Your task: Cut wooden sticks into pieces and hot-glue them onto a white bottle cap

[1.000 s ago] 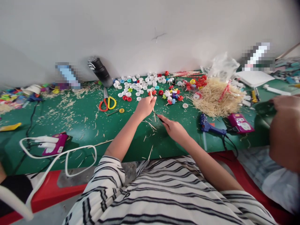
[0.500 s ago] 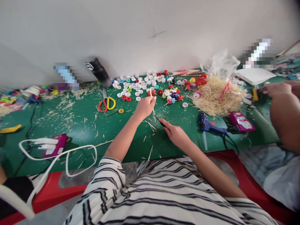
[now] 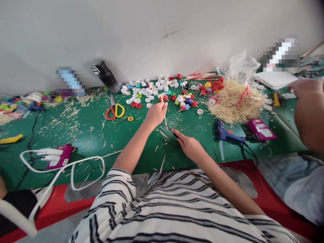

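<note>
Closed round a thin pale wooden stick [image 3: 165, 120], my left hand [image 3: 156, 114] holds it upright over the table, its top end poking out above the fist. My right hand [image 3: 188, 143] grips the dark handle of a small knife [image 3: 174, 133]. The knife's blade meets the stick near its lower end, just below my left hand. Thin wood shavings [image 3: 164, 134] lie on the green table [image 3: 141, 148] beneath. Beyond my left hand spread many white bottle caps [image 3: 153, 90], with coloured caps on short sticks [image 3: 186, 101] to their right.
Scissors [image 3: 115, 109] and a black bottle [image 3: 105, 77] stand left of the caps. A heap of thin sticks [image 3: 233, 104], a blue glue gun [image 3: 226, 133] and a purple power strip [image 3: 261, 130] lie right. A white cable [image 3: 72, 165] loops left. A co-worker's arm [image 3: 308, 108] reaches in at right.
The co-worker's hand at the right has lifted and moved away from the yellow tool. My own hands, the stick and the knife stay almost in place.
</note>
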Action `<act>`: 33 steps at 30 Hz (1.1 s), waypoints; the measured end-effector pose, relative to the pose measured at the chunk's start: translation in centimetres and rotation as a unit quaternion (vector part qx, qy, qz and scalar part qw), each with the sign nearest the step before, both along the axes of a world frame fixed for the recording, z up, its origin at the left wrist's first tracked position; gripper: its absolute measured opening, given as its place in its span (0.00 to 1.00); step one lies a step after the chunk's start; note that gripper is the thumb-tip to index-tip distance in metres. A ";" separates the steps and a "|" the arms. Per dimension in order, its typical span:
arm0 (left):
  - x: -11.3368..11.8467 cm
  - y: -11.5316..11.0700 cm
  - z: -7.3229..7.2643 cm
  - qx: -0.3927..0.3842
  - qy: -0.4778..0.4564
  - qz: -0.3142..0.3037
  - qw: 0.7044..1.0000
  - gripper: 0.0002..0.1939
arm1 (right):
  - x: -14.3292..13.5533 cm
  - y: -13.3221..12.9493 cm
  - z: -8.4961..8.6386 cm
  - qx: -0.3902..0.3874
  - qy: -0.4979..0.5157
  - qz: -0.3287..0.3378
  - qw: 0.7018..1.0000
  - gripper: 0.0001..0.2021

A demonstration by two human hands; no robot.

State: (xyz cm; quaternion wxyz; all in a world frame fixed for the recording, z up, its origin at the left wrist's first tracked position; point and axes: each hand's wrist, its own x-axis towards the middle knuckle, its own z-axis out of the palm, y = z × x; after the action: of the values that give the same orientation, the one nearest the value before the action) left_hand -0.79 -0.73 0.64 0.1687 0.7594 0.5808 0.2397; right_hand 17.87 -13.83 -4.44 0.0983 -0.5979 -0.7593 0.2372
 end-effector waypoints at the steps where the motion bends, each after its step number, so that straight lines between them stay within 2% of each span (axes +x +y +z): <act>1: -0.1 0.1 -0.1 -0.001 -0.004 -0.001 1.000 0.24 | 0.0 0.0 0.0 0.001 0.000 0.001 1.000 0.26; 10: -0.2 0.2 -0.2 -0.006 -0.019 0.003 1.000 0.23 | -0.1 0.2 0.4 -0.007 -0.004 -0.001 1.000 0.26; 17: -0.1 0.0 0.1 -0.009 -0.044 -0.017 0.999 0.23 | 0.0 0.6 0.6 0.005 -0.022 0.005 1.000 0.26; 26: -0.1 0.0 -0.1 0.034 -0.005 -0.015 0.999 0.23 | -0.8 1.5 1.3 0.026 -0.046 0.012 0.999 0.26; 33: -0.1 -0.1 -0.1 0.021 0.005 -0.016 1.000 0.23 | -0.4 1.1 1.1 0.037 -0.049 0.005 0.998 0.26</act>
State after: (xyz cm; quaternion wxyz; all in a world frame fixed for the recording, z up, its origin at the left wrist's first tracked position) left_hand -0.89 -0.82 0.55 0.1534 0.7734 0.5640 0.2454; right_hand 17.47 -12.73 -3.34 0.0813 -0.6008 -0.7746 0.1800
